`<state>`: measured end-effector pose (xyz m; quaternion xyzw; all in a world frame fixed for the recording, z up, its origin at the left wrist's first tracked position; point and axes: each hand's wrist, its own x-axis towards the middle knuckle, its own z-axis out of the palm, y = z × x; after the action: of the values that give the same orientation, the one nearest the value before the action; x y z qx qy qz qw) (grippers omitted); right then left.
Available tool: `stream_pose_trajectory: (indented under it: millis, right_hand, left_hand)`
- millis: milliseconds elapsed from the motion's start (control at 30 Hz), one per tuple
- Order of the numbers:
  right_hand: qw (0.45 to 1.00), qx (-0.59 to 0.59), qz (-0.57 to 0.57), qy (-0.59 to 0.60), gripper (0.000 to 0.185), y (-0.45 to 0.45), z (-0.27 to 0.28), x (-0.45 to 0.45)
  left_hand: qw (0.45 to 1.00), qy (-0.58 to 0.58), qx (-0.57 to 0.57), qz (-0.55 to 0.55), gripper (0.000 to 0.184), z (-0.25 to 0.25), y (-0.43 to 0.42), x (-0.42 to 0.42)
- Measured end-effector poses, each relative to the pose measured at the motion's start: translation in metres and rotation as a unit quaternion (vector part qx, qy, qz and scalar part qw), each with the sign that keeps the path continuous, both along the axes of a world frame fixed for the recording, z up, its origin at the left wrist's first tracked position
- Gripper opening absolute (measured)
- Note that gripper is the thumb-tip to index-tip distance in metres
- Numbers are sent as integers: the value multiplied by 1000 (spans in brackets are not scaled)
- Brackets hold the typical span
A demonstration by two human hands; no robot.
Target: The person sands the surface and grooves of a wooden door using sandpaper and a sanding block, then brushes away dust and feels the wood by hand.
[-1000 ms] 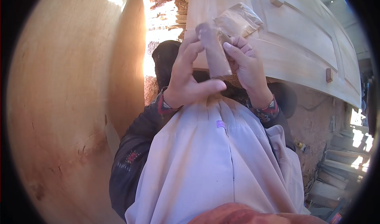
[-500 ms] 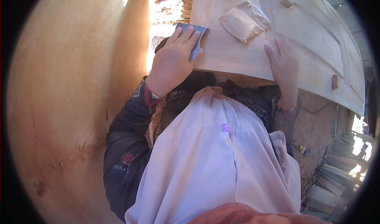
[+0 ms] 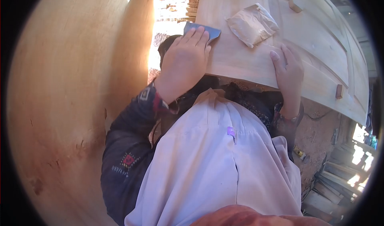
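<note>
Under the fingers of my left hand [image 3: 185,62] lies a sheet of blue-grey sandpaper [image 3: 213,33], pressed flat on the left edge of a pale wooden panel door [image 3: 236,62]. The fingers of that hand are stretched out over the sheet. My right hand [image 3: 290,72] rests on the near edge of the door with its fingers extended, and it holds nothing. Between and beyond the hands, a clear plastic bag of light powder [image 3: 253,25] sits on the door.
A large curved wooden board [image 3: 76,106] stands along the left side. Small wooden blocks [image 3: 339,91] are on the door. Stacked planks [image 3: 334,184] and a small yellow object [image 3: 300,153] lie on the ground at the lower right.
The sandpaper, first held curled between both hands, was laid open on the door under my left hand. My right hand let go of it and moved right onto the door's edge.
</note>
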<state>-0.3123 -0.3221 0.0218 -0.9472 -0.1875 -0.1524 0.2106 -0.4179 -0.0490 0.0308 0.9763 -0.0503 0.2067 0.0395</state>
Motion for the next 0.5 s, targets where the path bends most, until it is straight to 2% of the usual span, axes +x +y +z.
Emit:
stream_pose_trajectory:
  millis: [67, 167, 267, 333, 367, 467, 500]
  right_hand:
    - [1000, 22, 14, -9, 42, 3, 6, -5]
    - [999, 26, 28, -31, 33, -2, 0, 0]
    - [997, 5, 61, -46, 32, -10, -7, 6]
    - [998, 20, 50, -39, 31, -4, -5, 4]
    - [998, 25, 38, -32, 30, -3, -5, 3]
    - [998, -10, 48, -45, 30, -3, -6, 4]
    - [999, -10, 37, -37, 29, -3, -5, 2]
  left_hand:
    - [1000, 4, -12, 2, 33, 1, 9, 22]
    - [994, -7, 109, -30, 30, -8, 39, 76]
    - [991, 131, -10, -18, 27, 15, 19, 50]
    - [997, 39, -7, -64, 27, 4, 4, 11]
    - [995, -81, -34, -48, 27, 0, -4, -3]
    - [998, 1, -62, -28, 26, -2, 6, 10]
    - [998, -38, -35, -21, 25, -20, 17, 38]
